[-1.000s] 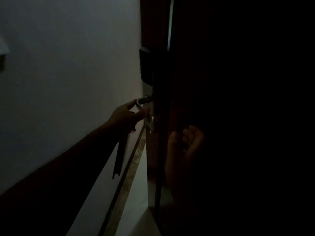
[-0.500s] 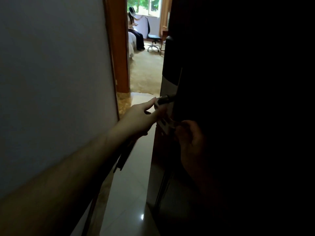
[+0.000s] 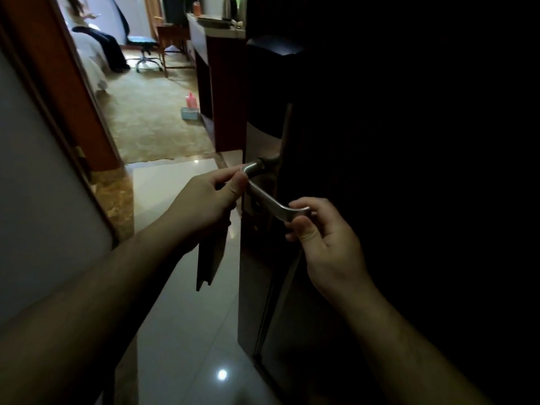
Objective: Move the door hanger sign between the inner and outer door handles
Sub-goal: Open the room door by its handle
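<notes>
A silver lever door handle (image 3: 273,200) sticks out from the dark door (image 3: 380,200) at centre. My left hand (image 3: 204,203) pinches the top of a dark, narrow door hanger sign (image 3: 209,260) right at the handle's inner bend; the sign dangles edge-on below my fingers. My right hand (image 3: 324,244) is closed around the free end of the handle. The sign's hook end is hidden behind my left fingers, so I cannot tell whether it is on the lever.
The door stands ajar over glossy floor tiles (image 3: 187,331). A grey wall (image 3: 38,200) and wooden door frame (image 3: 67,92) close the left side. Beyond lie carpet, a wooden cabinet (image 3: 225,92), an office chair (image 3: 144,48) and a seated person (image 3: 96,39).
The door has swung open, showing the lit room. My right hand came from behind the door edge and took the handle's end. My left hand stays on the sign.
</notes>
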The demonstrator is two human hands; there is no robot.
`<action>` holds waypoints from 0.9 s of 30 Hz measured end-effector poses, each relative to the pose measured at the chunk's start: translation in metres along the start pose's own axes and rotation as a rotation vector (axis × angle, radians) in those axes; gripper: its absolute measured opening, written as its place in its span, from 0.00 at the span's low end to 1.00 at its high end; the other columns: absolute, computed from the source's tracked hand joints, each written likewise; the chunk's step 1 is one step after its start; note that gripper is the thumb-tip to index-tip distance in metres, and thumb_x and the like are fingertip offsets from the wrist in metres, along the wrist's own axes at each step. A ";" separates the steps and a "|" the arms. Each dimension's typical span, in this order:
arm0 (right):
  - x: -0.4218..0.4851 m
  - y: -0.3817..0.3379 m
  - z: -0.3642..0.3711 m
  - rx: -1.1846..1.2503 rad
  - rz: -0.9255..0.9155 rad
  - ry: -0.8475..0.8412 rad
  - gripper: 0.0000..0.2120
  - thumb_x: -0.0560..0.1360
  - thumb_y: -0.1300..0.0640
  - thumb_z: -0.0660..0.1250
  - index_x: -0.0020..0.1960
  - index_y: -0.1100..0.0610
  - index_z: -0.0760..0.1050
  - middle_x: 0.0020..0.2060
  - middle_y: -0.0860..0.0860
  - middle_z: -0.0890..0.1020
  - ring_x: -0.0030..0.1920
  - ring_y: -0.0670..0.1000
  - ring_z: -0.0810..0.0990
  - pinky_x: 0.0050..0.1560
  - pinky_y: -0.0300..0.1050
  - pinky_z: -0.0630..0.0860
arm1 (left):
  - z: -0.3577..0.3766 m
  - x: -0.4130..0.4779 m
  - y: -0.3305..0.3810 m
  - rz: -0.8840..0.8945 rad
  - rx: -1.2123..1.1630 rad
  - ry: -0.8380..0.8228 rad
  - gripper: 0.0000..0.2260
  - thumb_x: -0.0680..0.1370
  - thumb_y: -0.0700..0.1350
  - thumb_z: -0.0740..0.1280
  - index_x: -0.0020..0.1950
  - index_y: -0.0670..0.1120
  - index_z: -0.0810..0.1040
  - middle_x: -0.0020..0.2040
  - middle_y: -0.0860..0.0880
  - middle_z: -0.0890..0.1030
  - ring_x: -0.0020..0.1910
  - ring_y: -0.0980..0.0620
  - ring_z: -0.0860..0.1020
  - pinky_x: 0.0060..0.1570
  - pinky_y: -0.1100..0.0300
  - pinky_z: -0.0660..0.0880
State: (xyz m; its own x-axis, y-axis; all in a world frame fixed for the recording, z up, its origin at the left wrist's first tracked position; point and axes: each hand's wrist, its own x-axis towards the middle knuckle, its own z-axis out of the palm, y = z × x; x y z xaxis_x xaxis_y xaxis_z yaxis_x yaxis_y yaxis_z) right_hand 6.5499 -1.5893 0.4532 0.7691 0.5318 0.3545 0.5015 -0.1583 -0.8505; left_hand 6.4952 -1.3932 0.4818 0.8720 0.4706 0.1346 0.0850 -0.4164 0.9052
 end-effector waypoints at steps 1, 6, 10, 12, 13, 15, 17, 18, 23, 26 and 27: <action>0.006 0.004 -0.001 -0.025 0.003 0.013 0.07 0.80 0.50 0.62 0.55 0.39 0.72 0.44 0.41 0.79 0.46 0.41 0.81 0.45 0.41 0.80 | 0.003 0.009 0.000 -0.001 -0.015 -0.001 0.13 0.79 0.59 0.60 0.60 0.58 0.75 0.42 0.50 0.77 0.37 0.57 0.73 0.26 0.76 0.69; 0.033 0.024 -0.016 -0.051 0.030 0.059 0.07 0.76 0.44 0.59 0.52 0.37 0.72 0.45 0.41 0.79 0.45 0.42 0.80 0.44 0.40 0.79 | 0.025 0.053 0.002 0.004 -0.090 -0.042 0.16 0.79 0.58 0.63 0.62 0.53 0.79 0.44 0.53 0.79 0.37 0.59 0.77 0.27 0.78 0.68; 0.052 0.044 -0.030 -0.067 0.023 0.099 0.05 0.77 0.45 0.59 0.50 0.38 0.73 0.47 0.35 0.78 0.46 0.41 0.80 0.41 0.32 0.76 | 0.046 0.086 0.004 -0.015 -0.145 -0.119 0.16 0.78 0.58 0.63 0.60 0.51 0.80 0.41 0.53 0.79 0.31 0.69 0.77 0.27 0.75 0.69; 0.060 0.051 -0.037 -0.100 0.035 0.111 0.05 0.76 0.42 0.59 0.50 0.37 0.72 0.47 0.37 0.78 0.46 0.40 0.79 0.41 0.31 0.75 | 0.056 0.100 0.005 -0.020 -0.141 -0.148 0.15 0.78 0.58 0.63 0.59 0.52 0.80 0.41 0.53 0.79 0.31 0.69 0.77 0.27 0.75 0.69; 0.065 0.053 -0.041 -0.106 0.050 0.112 0.06 0.76 0.41 0.59 0.51 0.36 0.72 0.46 0.38 0.78 0.45 0.40 0.79 0.41 0.30 0.75 | 0.061 0.106 0.007 -0.015 -0.137 -0.156 0.15 0.78 0.58 0.63 0.58 0.52 0.80 0.40 0.53 0.78 0.31 0.68 0.77 0.27 0.74 0.69; 0.074 0.055 -0.047 -0.078 0.104 0.110 0.07 0.75 0.41 0.60 0.53 0.37 0.72 0.45 0.41 0.79 0.43 0.40 0.80 0.38 0.29 0.74 | 0.072 0.116 0.010 -0.005 -0.129 -0.177 0.15 0.79 0.58 0.63 0.57 0.50 0.80 0.38 0.53 0.78 0.30 0.66 0.77 0.27 0.74 0.69; 0.080 0.057 -0.052 -0.063 0.131 0.128 0.09 0.75 0.40 0.61 0.54 0.39 0.73 0.45 0.43 0.79 0.42 0.41 0.80 0.36 0.30 0.75 | 0.080 0.126 0.012 -0.013 -0.131 -0.211 0.16 0.79 0.58 0.62 0.56 0.49 0.80 0.39 0.51 0.80 0.31 0.65 0.79 0.27 0.73 0.70; 0.083 0.058 -0.055 -0.064 0.144 0.146 0.10 0.74 0.40 0.61 0.54 0.40 0.74 0.45 0.43 0.80 0.41 0.43 0.81 0.36 0.33 0.76 | 0.083 0.132 0.012 -0.022 -0.140 -0.238 0.16 0.78 0.58 0.62 0.55 0.48 0.81 0.41 0.50 0.81 0.32 0.63 0.80 0.28 0.73 0.71; 0.092 0.062 -0.066 0.008 0.206 0.291 0.08 0.71 0.42 0.68 0.50 0.38 0.75 0.45 0.37 0.80 0.43 0.45 0.83 0.41 0.42 0.81 | 0.091 0.166 0.012 -0.056 -0.208 -0.463 0.18 0.73 0.63 0.64 0.52 0.52 0.82 0.34 0.57 0.81 0.31 0.60 0.79 0.29 0.67 0.72; 0.091 0.057 -0.064 -0.019 0.227 0.369 0.08 0.70 0.44 0.69 0.49 0.39 0.76 0.44 0.38 0.80 0.43 0.45 0.83 0.42 0.40 0.80 | 0.089 0.187 0.007 -0.038 -0.202 -0.582 0.17 0.71 0.61 0.66 0.54 0.54 0.81 0.35 0.57 0.79 0.33 0.59 0.77 0.32 0.64 0.72; 0.090 0.056 -0.061 -0.041 0.242 0.390 0.09 0.70 0.42 0.69 0.49 0.38 0.76 0.44 0.39 0.80 0.43 0.45 0.83 0.42 0.41 0.81 | 0.088 0.194 0.005 -0.020 -0.184 -0.621 0.17 0.71 0.61 0.66 0.54 0.55 0.81 0.37 0.56 0.80 0.34 0.58 0.77 0.33 0.63 0.72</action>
State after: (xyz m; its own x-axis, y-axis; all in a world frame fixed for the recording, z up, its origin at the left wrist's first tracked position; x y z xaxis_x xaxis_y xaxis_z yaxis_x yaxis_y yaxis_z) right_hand 6.6713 -1.6005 0.4614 0.9538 0.1239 0.2738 0.2982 -0.2764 -0.9136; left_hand 6.7071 -1.3725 0.4770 0.9923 -0.0833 -0.0912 0.0681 -0.2465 0.9667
